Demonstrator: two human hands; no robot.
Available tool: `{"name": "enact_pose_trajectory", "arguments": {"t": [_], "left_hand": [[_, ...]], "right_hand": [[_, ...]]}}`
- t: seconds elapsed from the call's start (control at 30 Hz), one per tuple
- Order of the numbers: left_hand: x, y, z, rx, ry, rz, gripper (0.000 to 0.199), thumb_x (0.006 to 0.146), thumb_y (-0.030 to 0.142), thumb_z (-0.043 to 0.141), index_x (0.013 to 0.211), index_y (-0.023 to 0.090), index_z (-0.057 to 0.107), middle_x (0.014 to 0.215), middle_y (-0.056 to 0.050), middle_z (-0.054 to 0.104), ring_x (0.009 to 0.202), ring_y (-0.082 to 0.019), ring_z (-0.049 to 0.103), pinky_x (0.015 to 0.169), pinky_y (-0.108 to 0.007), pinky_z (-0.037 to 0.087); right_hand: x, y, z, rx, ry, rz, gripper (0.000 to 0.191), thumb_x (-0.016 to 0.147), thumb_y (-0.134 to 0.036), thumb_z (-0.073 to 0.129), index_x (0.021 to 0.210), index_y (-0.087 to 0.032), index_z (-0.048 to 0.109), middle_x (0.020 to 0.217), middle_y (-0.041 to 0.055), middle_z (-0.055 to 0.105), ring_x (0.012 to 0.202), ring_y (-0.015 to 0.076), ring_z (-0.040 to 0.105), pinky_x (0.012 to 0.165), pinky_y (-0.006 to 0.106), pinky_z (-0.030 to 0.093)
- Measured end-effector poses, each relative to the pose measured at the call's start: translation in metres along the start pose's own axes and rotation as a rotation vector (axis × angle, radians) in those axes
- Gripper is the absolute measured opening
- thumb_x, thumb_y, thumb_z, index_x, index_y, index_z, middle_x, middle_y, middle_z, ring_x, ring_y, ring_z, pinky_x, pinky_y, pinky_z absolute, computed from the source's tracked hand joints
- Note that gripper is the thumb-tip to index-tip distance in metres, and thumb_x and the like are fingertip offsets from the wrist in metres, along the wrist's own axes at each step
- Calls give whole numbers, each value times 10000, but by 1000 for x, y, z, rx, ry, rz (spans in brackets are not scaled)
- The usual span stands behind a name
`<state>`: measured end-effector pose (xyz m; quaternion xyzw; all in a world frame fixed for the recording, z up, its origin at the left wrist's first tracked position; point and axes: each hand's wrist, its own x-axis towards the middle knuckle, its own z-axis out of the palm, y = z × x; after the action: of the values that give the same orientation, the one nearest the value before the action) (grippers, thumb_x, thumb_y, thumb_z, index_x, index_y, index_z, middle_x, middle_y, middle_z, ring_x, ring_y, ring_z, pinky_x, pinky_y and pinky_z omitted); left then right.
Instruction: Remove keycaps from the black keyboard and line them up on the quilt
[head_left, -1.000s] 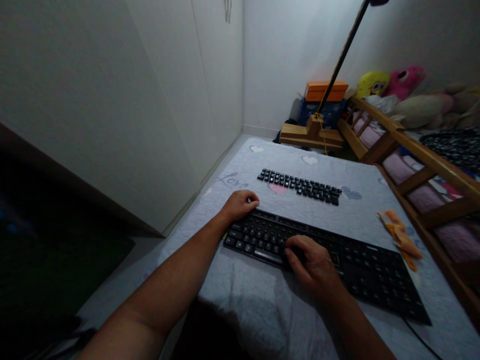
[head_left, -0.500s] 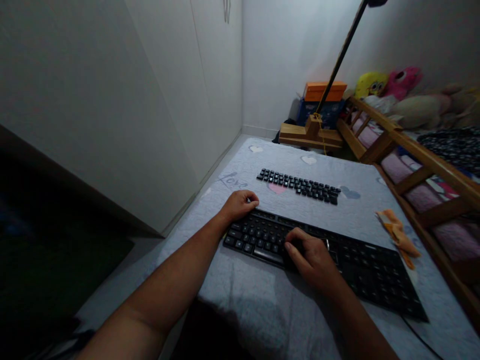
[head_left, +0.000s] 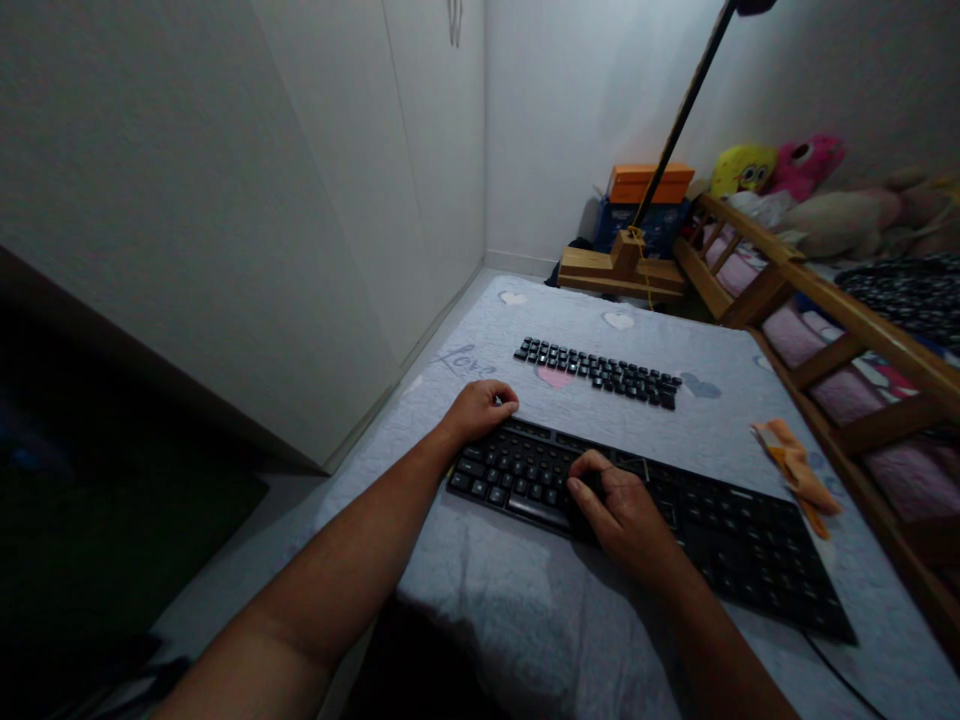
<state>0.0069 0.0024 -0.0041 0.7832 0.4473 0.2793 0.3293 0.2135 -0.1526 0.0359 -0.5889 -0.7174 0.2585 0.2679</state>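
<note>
A black keyboard (head_left: 735,540) lies slanted across the bed, with caps on its lower left keys and rows of bare round key seats above them. At its upper left corner, my left hand (head_left: 480,408) is closed with curled fingers on the edge. My right hand (head_left: 619,505) rests over the keyboard's middle, thumb and fingers pinched together. What lies in that pinch is hidden. A thin shiny wire-like piece (head_left: 637,464) shows just beyond its knuckles. Loose black keycaps (head_left: 600,370) are laid out in rows behind the keyboard.
An orange cloth-like item (head_left: 799,475) lies right of the keyboard. A cable (head_left: 844,678) runs off its near right corner. A wooden bed rail (head_left: 847,350) borders the right, a pale cabinet (head_left: 337,200) the left. Behind stands a wooden lamp base (head_left: 622,265).
My right hand has rolled slightly left, and the wire-like piece beside it now shows farther up and left. My left hand and the keyboard have stayed in place.
</note>
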Motion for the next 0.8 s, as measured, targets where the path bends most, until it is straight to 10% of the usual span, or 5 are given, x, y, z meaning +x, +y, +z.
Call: {"name": "enact_pose_trajectory", "arguments": {"t": [0.8], "left_hand": [[0, -2, 1, 2, 1, 0, 175, 764, 250, 601, 820, 139, 723, 754, -12, 690, 676, -128, 583, 699, -235, 464]], "right_hand": [[-8, -2, 5, -75, 25, -171, 84, 908, -196, 487, 847, -193, 544, 828, 43, 607, 799, 182, 573, 733, 303, 444]]}}
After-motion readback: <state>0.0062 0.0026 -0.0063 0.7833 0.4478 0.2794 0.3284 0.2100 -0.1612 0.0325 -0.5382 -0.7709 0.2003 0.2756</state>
